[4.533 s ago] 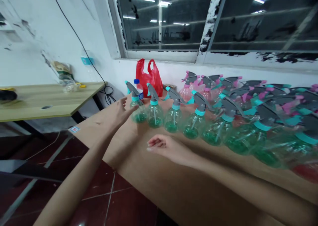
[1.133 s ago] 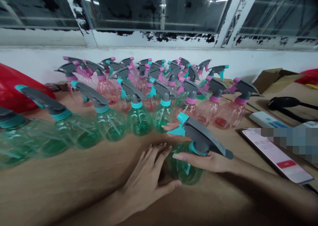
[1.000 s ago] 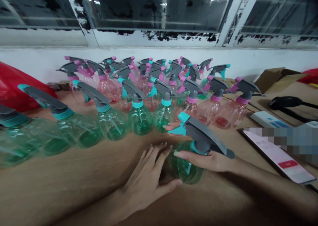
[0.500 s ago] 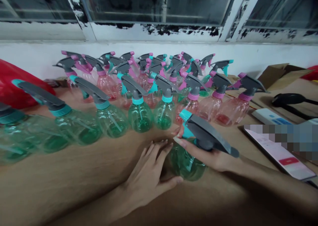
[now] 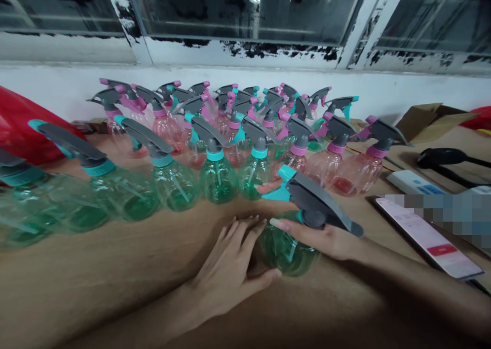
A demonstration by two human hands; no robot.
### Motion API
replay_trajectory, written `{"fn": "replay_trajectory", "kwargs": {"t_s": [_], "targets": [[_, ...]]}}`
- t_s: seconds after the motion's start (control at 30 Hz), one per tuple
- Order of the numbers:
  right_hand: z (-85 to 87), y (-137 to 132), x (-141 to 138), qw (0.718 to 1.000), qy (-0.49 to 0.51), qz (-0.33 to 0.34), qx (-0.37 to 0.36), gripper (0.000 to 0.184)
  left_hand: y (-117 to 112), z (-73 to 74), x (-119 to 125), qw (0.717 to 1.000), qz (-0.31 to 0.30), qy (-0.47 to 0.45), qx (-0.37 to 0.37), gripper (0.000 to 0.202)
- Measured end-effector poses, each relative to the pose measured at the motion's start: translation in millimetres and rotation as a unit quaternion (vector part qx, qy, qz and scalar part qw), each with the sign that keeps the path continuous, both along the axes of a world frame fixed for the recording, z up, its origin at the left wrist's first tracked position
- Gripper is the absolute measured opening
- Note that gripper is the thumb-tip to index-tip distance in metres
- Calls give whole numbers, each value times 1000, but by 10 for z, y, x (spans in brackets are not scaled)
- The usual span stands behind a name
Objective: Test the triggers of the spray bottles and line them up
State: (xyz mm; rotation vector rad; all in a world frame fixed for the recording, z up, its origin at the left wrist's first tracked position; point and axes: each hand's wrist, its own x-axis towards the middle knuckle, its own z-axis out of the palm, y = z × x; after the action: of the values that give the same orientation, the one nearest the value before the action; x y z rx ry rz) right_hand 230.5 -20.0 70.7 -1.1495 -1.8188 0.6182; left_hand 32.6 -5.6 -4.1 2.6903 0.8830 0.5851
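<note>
A green spray bottle (image 5: 287, 252) with a grey and teal spray head stands on the table in front of me. My right hand (image 5: 330, 239) grips it round the neck from the right, thumb across the front, one fingertip in front of the teal trigger (image 5: 276, 193). The rest of its fingers are hidden behind the bottle. My left hand (image 5: 230, 264) lies open and palm down at the bottle's left side, its thumb and fingertips close to the base; whether they touch it I cannot tell. A row of green spray bottles (image 5: 218, 185) stands just beyond.
Several pink spray bottles (image 5: 345, 175) stand in rows towards the wall. A red bag (image 5: 26, 124) is at the left. On the right are a phone (image 5: 425, 236), a white device (image 5: 406, 180), a black object with a cord (image 5: 441, 157) and a cardboard box (image 5: 425, 124).
The trigger has swung forward, away from the bottle's neck, and the finger on it has stretched out. My left hand stays in place. The view has shifted slightly.
</note>
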Motion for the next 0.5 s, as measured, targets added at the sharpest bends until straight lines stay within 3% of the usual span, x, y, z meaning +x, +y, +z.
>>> {"fn": "replay_trajectory", "kwargs": {"t_s": [0.13, 0.5], "targets": [[18, 0, -9, 998, 4, 52, -47, 42, 2, 18, -3, 1000, -1, 2, 2, 69], [11, -1, -16, 1000, 0, 23, 8, 49, 29, -77, -67, 996, 4, 89, 27, 77]]}}
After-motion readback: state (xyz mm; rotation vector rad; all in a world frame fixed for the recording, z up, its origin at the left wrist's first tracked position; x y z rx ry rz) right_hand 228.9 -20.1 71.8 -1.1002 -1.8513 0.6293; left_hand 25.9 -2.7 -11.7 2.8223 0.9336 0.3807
